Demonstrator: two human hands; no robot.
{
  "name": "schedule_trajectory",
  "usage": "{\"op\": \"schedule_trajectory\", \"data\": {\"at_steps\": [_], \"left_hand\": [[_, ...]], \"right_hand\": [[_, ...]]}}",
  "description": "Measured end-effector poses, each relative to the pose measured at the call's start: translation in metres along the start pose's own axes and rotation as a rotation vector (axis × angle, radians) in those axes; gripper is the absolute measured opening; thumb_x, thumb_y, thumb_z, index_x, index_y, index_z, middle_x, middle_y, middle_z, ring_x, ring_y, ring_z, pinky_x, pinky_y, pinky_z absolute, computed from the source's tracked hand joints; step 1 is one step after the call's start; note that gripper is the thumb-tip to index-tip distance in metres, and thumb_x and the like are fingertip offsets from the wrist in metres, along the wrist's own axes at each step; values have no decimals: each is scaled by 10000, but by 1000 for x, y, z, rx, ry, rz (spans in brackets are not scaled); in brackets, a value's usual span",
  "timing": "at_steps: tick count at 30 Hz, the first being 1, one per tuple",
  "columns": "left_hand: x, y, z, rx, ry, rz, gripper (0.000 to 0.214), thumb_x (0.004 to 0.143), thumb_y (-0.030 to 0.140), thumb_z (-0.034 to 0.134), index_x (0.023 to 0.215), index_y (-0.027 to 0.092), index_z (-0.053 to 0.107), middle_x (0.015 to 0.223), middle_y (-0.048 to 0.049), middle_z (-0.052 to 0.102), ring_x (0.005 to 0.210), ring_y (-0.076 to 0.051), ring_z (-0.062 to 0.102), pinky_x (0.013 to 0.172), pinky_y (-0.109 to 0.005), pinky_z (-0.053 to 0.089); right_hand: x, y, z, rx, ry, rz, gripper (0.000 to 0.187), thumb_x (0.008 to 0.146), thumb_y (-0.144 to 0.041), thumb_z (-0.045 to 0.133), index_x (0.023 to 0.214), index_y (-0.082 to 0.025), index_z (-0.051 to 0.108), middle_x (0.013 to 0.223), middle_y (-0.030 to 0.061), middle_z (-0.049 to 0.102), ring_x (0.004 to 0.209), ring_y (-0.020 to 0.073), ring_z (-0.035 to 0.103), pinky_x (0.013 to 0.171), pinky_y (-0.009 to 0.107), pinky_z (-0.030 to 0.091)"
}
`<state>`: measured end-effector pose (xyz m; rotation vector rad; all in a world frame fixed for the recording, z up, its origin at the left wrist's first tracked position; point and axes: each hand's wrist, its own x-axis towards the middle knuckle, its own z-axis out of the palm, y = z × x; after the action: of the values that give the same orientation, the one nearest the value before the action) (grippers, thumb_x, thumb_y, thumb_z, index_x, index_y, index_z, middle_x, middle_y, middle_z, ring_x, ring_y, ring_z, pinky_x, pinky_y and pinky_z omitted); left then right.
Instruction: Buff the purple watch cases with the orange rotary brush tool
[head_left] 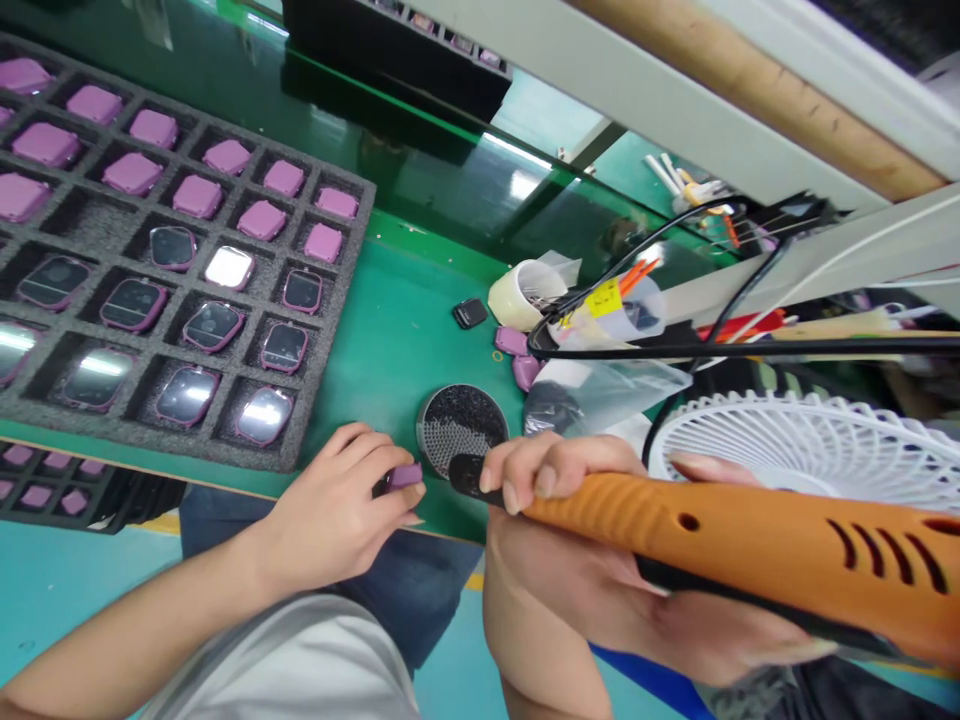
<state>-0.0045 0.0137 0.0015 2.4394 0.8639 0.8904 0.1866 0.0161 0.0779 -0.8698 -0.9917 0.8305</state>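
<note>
My left hand [352, 505] is closed around a small purple-edged watch case [405, 476], just above the front edge of the green bench; the fingers hide most of it. My right hand [570, 540] grips a long orange power tool [697, 525] with vent slots and a black nose, which reaches leftward toward the left hand. Past the tool's nose lies a round dark dish [461, 425] with a honeycomb-like surface and black grains in it. On the left, a grey foam tray [330, 300] holds rows of purple watch cases, some showing dark glassy faces.
Behind the dish are a small black square piece [470, 313], two purple cases [517, 350], a cream cup [517, 290] and a clear bag [607, 390]. A white fan [810, 440] stands at right. Black cables [750, 347] cross above the tool.
</note>
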Motion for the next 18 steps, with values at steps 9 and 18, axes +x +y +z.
{"op": "schedule_trajectory", "data": {"at_steps": [9,18], "left_hand": [[1,-1,0,-2,-4,-9,142,1059,272,737,1160,173,750,1185,-114,719,1134,-292,658,1040,-527,544],[1,1,1,17,-2,-9,148,1050,275,742,1157,174,763,1181,-119,725,1137,-288,666,1047,-522,546]], "right_hand": [[-6,12,10,66,-4,-7,478,960,-740,675,1259,-368,688,825,-37,681,575,178,557,532,363,531],[-9,12,8,63,-44,-12,468,974,-708,687,1305,-377,703,853,-21,693,616,197,599,560,394,555]]}}
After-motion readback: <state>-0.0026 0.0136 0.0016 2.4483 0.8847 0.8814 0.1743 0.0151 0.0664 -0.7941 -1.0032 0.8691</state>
